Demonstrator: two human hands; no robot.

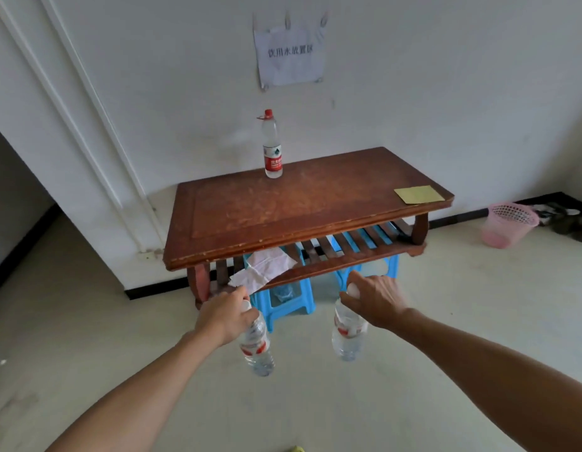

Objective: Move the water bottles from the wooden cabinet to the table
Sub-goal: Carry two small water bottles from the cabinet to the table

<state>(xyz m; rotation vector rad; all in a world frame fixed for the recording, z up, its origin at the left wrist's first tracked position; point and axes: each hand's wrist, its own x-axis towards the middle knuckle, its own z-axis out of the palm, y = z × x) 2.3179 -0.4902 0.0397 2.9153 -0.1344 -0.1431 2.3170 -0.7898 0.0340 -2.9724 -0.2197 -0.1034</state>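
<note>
Just above red-labelled bottle [272, 151], sign [289, 55] "饮用水放置区".

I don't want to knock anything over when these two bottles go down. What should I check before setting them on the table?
1. Left hand grip on the left bottle: fingers curled round its top, ok.
2. Right hand grip on the right bottle: same hold at the top, ok.
3. Bottles above the table: not ok, both hang over the floor in front of it.
4. Bare landing space: ok, only a red-capped bottle at the back edge and a yellow paper at the right corner.
5. Caps tight: cannot tell, the hands cover them.
</note>
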